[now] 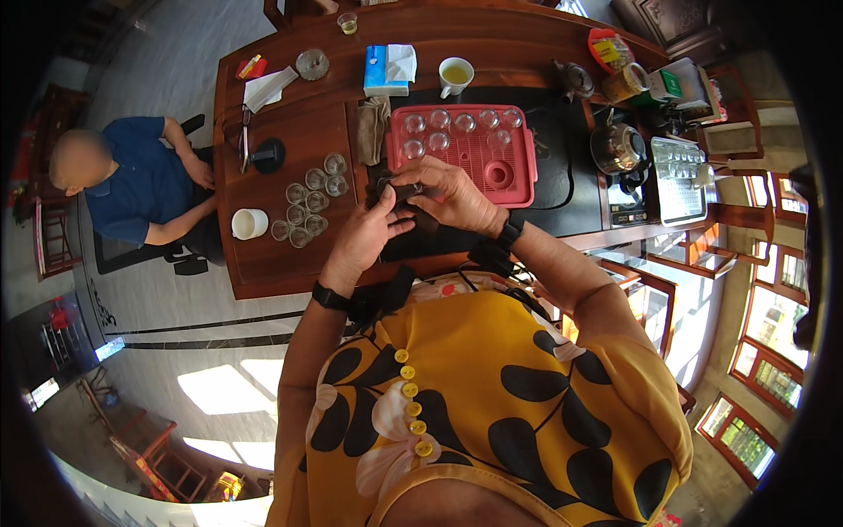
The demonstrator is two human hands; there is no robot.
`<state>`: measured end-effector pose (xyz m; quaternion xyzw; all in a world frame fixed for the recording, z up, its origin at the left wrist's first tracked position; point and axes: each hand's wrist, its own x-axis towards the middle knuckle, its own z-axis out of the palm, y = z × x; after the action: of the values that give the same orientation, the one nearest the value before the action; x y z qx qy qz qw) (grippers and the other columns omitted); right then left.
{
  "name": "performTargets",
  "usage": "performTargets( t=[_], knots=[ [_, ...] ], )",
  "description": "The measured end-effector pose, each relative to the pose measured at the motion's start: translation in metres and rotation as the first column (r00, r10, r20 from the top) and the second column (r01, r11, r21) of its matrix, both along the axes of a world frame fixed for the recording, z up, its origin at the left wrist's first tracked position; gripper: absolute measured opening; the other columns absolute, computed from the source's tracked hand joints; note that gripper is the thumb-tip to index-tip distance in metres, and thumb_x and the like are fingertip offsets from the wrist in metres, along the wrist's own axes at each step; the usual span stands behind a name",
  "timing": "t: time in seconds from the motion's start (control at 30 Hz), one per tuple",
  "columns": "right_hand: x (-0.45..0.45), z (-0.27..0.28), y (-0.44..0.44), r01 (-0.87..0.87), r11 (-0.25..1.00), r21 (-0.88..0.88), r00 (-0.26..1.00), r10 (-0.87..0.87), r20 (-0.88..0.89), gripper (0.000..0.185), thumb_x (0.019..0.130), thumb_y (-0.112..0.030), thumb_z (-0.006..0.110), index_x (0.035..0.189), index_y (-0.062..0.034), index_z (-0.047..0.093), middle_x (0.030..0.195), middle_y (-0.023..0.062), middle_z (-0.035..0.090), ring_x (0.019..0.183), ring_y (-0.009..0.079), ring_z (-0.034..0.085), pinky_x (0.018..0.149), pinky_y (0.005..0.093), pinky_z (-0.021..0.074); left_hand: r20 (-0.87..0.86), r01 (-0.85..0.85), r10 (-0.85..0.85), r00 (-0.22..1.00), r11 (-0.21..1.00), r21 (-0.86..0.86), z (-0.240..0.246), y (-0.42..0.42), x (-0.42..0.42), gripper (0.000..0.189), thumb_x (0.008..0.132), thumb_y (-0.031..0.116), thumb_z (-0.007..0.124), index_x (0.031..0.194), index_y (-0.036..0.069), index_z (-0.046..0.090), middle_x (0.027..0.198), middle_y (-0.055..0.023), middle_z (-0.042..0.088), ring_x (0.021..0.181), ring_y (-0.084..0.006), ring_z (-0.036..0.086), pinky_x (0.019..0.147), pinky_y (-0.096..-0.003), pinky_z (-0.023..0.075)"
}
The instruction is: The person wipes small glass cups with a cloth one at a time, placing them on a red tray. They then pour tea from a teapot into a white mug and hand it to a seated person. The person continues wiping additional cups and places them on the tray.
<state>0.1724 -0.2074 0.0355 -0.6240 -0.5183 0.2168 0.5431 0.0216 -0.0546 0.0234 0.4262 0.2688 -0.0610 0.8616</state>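
My left hand [369,238] and my right hand [456,197] meet over the near edge of the wooden tea table [303,122]. Between their fingers is a small dark object [403,190], too small and dark to name; part of it is hidden by the fingers. Just beyond my right hand lies a red plastic draining tray [474,165] with several small glass cups [465,123] on it. Left of my left hand, several more glass cups [316,201] stand grouped on the wood.
A person [141,178] sits at the table's left end, near a white mug [249,224]. A folded brown cloth [373,130], a tissue pack [387,80] and a cup of tea [455,76] lie beyond my hands. A metal kettle [618,148] and a tray of glasses [678,191] stand right.
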Motion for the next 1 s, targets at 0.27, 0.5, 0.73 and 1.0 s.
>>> performTargets(
  t=[0.27,0.5,0.73,1.0],
  knots=[
    [-0.001,-0.004,-0.005,-0.080,0.947,-0.312,0.760,-0.144,-0.633,0.037,0.102,-0.030,0.068,0.119,0.0025,0.066,0.083,0.0014,0.067,0.069,0.0061,0.063,0.060,0.0226,0.0539,0.353,-0.262,-0.128,0.927,0.451,0.853,-0.008,-0.009,0.006,0.030,0.104,0.032,0.064,0.113,0.005,0.072,0.091,0.0011,0.066,0.085,-0.0106,0.061,0.073,-0.0312,0.0497],
    [0.005,-0.005,-0.004,0.043,0.998,0.053,0.995,-0.048,0.087,0.039,0.086,-0.009,0.080,0.122,-0.0035,0.066,0.100,0.0108,0.069,0.092,0.0255,0.069,0.080,0.0337,0.0579,0.100,-0.003,-0.032,0.995,0.944,0.331,0.015,-0.010,-0.001,0.060,0.108,0.056,0.041,0.122,0.002,0.066,0.105,-0.0016,0.068,0.090,-0.0130,0.064,0.079,-0.0327,0.0511],
    [-0.002,-0.004,-0.003,-0.013,1.000,0.010,0.627,0.016,-0.779,0.037,0.099,-0.025,0.072,0.124,0.0008,0.066,0.111,0.0036,0.069,0.100,0.0125,0.065,0.087,0.0290,0.0545,-0.006,0.105,-0.128,0.992,0.781,0.616,0.014,-0.005,0.004,0.052,0.108,0.051,0.046,0.105,0.003,0.067,0.078,0.0048,0.056,0.071,-0.0074,0.050,0.063,-0.0272,0.0409],
    [0.010,-0.006,-0.013,0.012,0.961,-0.277,0.986,-0.056,-0.154,0.033,0.098,-0.025,0.069,0.118,0.0013,0.068,0.095,0.0125,0.069,0.084,0.0228,0.069,0.077,0.0338,0.0562,0.121,0.061,-0.152,0.981,0.833,0.551,-0.010,-0.010,-0.003,0.041,0.110,0.039,0.049,0.114,0.002,0.067,0.090,0.0025,0.062,0.082,-0.0087,0.057,0.072,-0.0283,0.0488]
  ],
)
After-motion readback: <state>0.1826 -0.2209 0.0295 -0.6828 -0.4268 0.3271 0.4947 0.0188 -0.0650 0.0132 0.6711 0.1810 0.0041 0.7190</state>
